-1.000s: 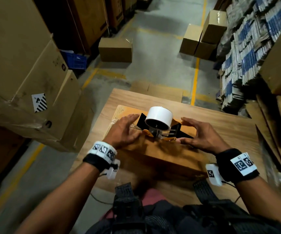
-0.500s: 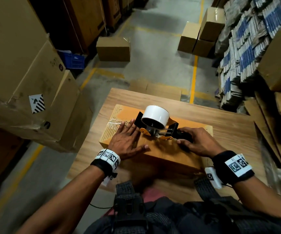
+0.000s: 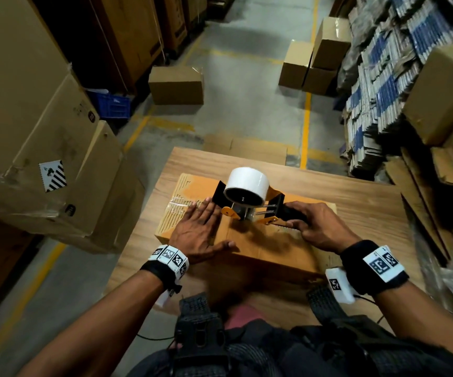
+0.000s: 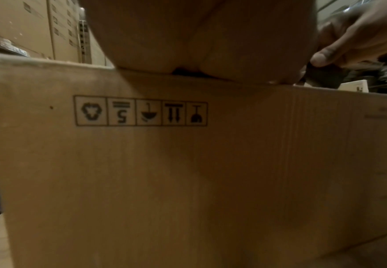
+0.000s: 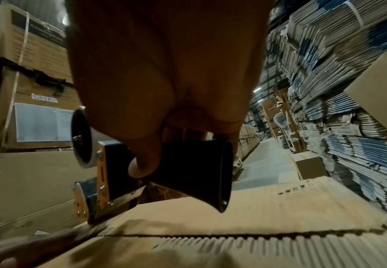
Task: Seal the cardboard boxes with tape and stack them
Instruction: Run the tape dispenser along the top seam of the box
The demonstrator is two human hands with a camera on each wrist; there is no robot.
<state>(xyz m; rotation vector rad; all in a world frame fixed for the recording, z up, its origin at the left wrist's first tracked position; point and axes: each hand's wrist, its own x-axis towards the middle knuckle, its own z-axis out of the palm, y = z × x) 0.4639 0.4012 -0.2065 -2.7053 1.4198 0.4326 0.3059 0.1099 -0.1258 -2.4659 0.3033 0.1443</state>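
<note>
A brown cardboard box (image 3: 260,248) lies on the wooden table (image 3: 366,202), its top flaps folded down with the seam (image 5: 234,235) running across. On its top stands a tape dispenser (image 3: 247,198) with a white tape roll and orange frame. My right hand (image 3: 315,224) grips the dispenser's black handle (image 5: 195,172). My left hand (image 3: 198,232) lies flat on the box top left of the dispenser, fingers straight, over a strip of clear tape (image 3: 181,204). The left wrist view shows the box's side (image 4: 188,163) with printed handling symbols.
Large cartons (image 3: 43,126) stand close on the left. Stacks of flattened boxes (image 3: 388,85) line the right. Sealed boxes sit on the floor ahead, one alone (image 3: 176,85) and a small pile (image 3: 315,58). A blue crate (image 3: 112,103) sits by the left cartons.
My right hand went from resting beside the dispenser to gripping its handle. My left hand slid left and flattened on the box top. The dispenser shifted slightly left.
</note>
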